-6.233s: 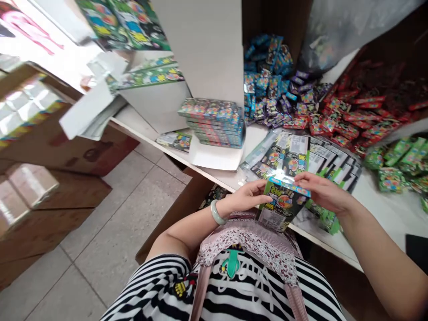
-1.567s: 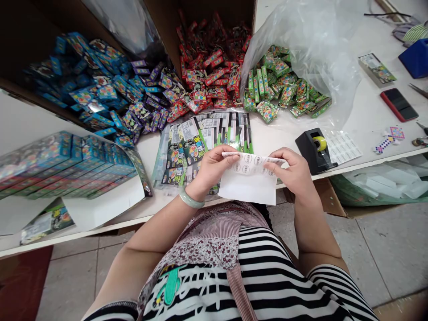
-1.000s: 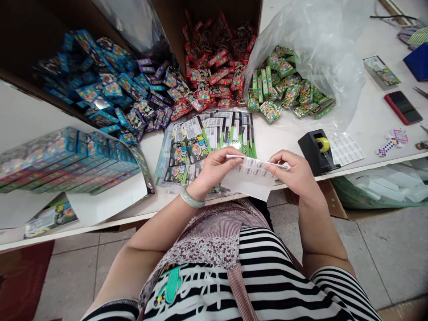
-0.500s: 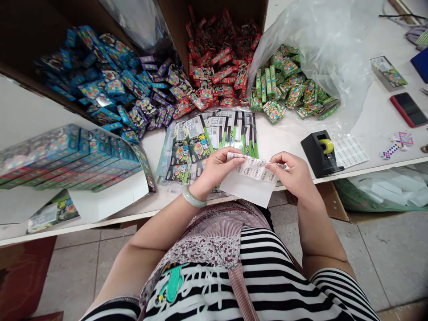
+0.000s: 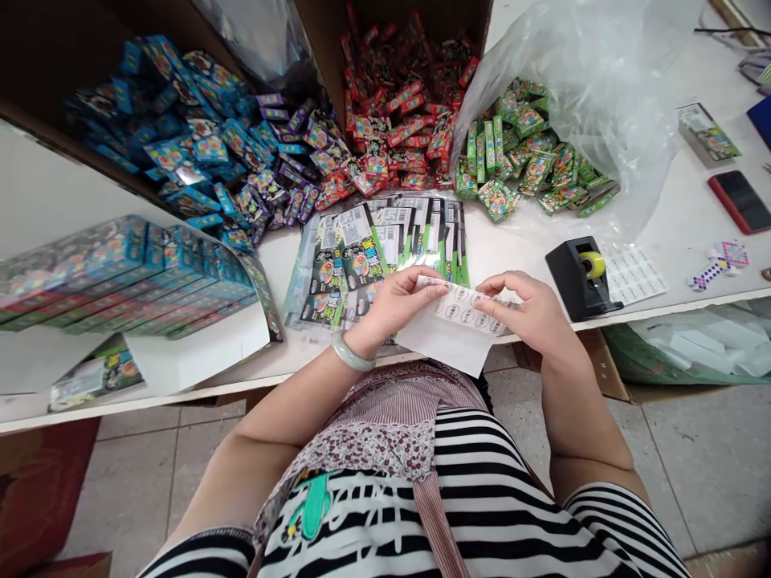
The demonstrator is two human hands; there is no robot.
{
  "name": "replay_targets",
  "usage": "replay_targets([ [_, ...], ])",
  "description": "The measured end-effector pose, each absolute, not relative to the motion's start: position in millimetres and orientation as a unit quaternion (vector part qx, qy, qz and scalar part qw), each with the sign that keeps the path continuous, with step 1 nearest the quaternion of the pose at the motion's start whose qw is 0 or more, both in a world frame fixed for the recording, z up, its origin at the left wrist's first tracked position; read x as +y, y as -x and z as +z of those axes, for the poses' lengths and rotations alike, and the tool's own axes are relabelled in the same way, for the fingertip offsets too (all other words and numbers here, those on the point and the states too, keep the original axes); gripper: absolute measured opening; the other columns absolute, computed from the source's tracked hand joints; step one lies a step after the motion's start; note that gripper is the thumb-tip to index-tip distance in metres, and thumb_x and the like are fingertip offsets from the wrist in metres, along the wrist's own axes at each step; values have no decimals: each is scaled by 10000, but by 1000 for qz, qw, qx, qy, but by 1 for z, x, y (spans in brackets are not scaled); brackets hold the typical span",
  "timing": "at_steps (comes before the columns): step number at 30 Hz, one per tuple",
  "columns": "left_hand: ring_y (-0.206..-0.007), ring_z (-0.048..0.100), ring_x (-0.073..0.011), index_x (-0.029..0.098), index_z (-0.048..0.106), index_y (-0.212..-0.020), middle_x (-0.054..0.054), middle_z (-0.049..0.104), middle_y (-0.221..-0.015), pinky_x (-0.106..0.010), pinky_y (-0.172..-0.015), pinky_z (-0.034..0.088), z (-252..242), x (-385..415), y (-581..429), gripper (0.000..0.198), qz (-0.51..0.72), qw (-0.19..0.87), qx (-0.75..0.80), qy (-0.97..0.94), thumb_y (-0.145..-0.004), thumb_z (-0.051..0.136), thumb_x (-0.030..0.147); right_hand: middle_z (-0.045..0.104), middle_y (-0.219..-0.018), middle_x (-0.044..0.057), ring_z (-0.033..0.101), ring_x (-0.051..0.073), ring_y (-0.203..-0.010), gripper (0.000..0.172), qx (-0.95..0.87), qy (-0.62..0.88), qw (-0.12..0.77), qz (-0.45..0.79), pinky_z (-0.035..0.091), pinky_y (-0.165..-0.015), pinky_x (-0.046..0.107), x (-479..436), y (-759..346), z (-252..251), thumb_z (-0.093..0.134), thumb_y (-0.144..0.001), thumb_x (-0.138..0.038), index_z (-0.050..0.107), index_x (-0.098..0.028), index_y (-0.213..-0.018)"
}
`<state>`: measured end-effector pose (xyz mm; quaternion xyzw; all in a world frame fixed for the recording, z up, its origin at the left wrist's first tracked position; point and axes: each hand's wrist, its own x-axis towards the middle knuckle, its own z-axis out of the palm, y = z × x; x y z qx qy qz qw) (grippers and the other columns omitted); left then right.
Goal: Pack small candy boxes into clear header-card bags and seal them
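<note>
Between my hands is a white sticker sheet with rows of round printed labels along its upper part and a blank lower part. My left hand pinches its upper left edge between thumb and fingers; a pale green bangle circles that wrist. My right hand is closed on the upper right, thumb across the printed labels. The sheet is held at the table's front edge. Just behind it lie flat printed packs, black and green with barcode labels, overlapping in a pile.
Small blue boxes, purple boxes, red boxes and green boxes lie heaped at the back. A filled display carton stands left. To the right are a black tape dispenser, label sheet and phone.
My right thumb and fingers have shifted slightly left along the sheet's printed part. My left hand keeps its pinch. The whole view has moved a little.
</note>
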<state>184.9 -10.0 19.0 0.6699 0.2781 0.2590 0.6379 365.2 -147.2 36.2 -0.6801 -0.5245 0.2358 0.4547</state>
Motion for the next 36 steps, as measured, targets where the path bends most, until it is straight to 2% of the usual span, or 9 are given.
replay_targets([
  [3, -696, 577, -137, 206, 710, -857, 0, 657, -761, -263, -666, 453, 19, -11, -185, 231, 263, 649, 265, -663, -767, 791, 402, 693, -762, 15, 626, 196, -743, 139, -540, 682, 434, 234, 461, -633, 303, -144, -365, 39, 726, -832, -339, 685, -227, -761],
  [6, -620, 517, -113, 207, 696, -876, 20, 605, -703, -241, -588, 397, 17, -10, -185, 229, 271, 669, 259, -641, -781, 778, 398, 676, -740, 12, 605, 186, -703, 158, -531, 687, 433, 243, 446, -589, 287, -143, -364, 38, 709, -833, -338, 663, -221, -738],
  [12, -570, 443, -92, 179, 615, -708, 38, 519, -623, -232, -546, 342, 14, -10, -184, 289, 263, 667, 292, -633, -786, 756, 418, 663, -710, 7, 593, 176, -676, 179, -518, 686, 433, 270, 441, -563, 272, -145, -363, 31, 704, -821, -356, 658, -214, -722],
  [18, -664, 530, -98, 161, 661, -811, 19, 614, -740, -227, -624, 401, 11, -9, -182, 280, 225, 695, 258, -632, -797, 739, 430, 660, -710, 10, 608, 182, -686, 219, -485, 702, 419, 310, 450, -550, 268, -146, -364, 29, 692, -824, -402, 655, -211, -724],
  [20, -684, 537, -98, 155, 658, -822, 18, 617, -754, -225, -642, 406, 9, -5, -182, 260, 205, 701, 254, -634, -791, 739, 399, 694, -791, 25, 638, 200, -749, 210, -483, 709, 420, 295, 483, -602, 288, -149, -370, 27, 697, -822, -420, 676, -212, -808],
  [23, -658, 503, -91, 156, 634, -793, 34, 570, -704, -219, -629, 386, 7, 4, -183, 223, 224, 683, 290, -632, -768, 745, 347, 722, -1072, 70, 661, 255, -981, 325, -496, 725, 433, 202, 527, -817, 384, -160, -390, 16, 695, -829, -426, 669, -219, -1078],
  [26, -660, 505, -93, 164, 632, -831, 37, 571, -717, -214, -634, 397, 4, 17, -186, 192, 253, 674, 325, -613, -738, 743, 289, 700, -1188, 105, 616, 313, -1133, 324, -547, 746, 349, 148, 468, -978, 489, -177, -413, -6, 676, -849, -405, 663, -219, -1114],
  [30, -634, 521, -92, 166, 608, -861, 37, 591, -722, -204, -609, 408, 1, 31, -196, 193, 230, 695, 344, -588, -713, 722, 214, 698, -1225, 113, 586, 357, -1168, 296, -585, 770, 179, 181, 450, -988, 517, -192, -423, -36, 647, -855, -306, 686, -214, -1134],
  [36, -539, 494, -84, 174, 609, -934, 43, 576, -669, -187, -524, 364, -3, 37, -223, 206, 199, 683, 366, -599, -738, 654, 124, 679, -1257, 133, 588, 347, -1149, 424, -583, 780, 118, 192, 482, -965, 469, -190, -410, -49, 656, -854, -256, 639, -170, -1270],
])
